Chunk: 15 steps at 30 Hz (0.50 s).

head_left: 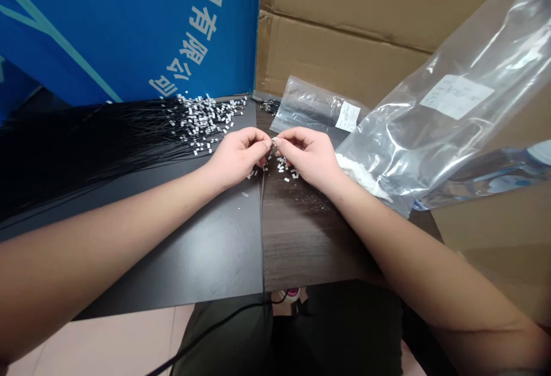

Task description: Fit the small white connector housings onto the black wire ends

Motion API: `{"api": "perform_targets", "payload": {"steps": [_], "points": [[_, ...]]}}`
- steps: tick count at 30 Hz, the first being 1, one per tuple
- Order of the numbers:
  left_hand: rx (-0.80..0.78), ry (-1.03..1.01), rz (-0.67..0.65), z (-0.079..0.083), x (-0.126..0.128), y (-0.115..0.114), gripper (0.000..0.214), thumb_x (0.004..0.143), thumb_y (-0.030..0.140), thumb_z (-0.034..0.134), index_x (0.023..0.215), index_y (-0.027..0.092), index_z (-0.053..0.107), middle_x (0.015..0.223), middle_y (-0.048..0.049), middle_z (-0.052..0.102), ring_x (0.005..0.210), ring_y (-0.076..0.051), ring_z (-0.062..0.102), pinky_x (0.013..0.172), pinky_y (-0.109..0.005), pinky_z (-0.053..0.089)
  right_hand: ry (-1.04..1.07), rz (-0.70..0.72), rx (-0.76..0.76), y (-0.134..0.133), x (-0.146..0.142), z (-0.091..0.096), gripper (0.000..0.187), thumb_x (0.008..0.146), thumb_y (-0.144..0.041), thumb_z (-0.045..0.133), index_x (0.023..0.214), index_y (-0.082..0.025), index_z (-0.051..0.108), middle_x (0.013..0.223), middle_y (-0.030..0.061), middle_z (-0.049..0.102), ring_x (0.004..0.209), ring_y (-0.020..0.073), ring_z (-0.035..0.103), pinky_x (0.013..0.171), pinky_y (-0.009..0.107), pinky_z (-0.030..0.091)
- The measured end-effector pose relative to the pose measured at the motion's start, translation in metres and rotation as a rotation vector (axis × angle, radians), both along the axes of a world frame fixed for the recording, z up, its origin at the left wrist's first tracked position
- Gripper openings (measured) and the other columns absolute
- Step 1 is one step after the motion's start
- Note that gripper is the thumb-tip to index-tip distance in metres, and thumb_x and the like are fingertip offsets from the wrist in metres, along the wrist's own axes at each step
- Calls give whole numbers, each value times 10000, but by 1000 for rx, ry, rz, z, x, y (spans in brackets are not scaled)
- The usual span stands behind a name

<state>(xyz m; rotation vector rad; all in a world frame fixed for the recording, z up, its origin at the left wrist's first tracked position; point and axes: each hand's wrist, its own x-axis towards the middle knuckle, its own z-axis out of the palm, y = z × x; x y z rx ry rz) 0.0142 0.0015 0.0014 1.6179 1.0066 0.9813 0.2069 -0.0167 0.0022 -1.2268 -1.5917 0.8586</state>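
Observation:
My left hand (241, 155) and my right hand (307, 155) meet fingertip to fingertip above the table. Thumb and forefinger of the left pinch the end of a thin black cable (262, 209), which hangs down past the table's front edge toward my lap. Between the right thumb and forefinger is a small white plastic piece (274, 140), touching or very near the cable end; the fingers partly hide it. Loose white pieces (286, 169) lie scattered beneath both hands. At the left rests a big bundle of black cables (86, 140) with white ends (204, 117).
A clear plastic bag (413, 135) with white pieces inside lies at the right, beside a clear bottle (486, 175). A smaller labelled bag (318, 106) is behind my hands. A blue panel (129, 26) and a cardboard box (344, 26) close off the back.

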Motion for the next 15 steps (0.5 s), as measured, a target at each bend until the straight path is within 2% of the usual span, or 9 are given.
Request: {"api": "perform_targets", "payload": {"steps": [4, 11, 15], "points": [[0, -69, 22, -2, 1, 1, 115, 924, 284, 698, 877, 184, 669, 713, -1, 675, 621, -128, 622, 615, -261, 485, -5, -7, -11, 0, 1, 0, 155, 907, -344, 744, 886, -192, 766, 786, 13, 726, 674, 149, 591, 682, 325, 473], [40, -103, -11, -6, 0, 4, 257, 913, 409, 825, 906, 190, 689, 701, -6, 680, 629, -130, 626, 622, -260, 507, -50, 19, -31, 0, 2, -1, 162, 912, -353, 735, 876, -196, 758, 784, 13, 722, 688, 156, 604, 678, 318, 475], [12, -140, -34, -9, -1, 5, 337, 882, 464, 879, 927, 186, 693, 719, -15, 700, 652, -138, 658, 641, -264, 539, -34, 22, -57, 0, 3, -1, 165, 917, -353, 734, 878, -194, 760, 793, 13, 727, 695, 153, 613, 681, 315, 478]]}}
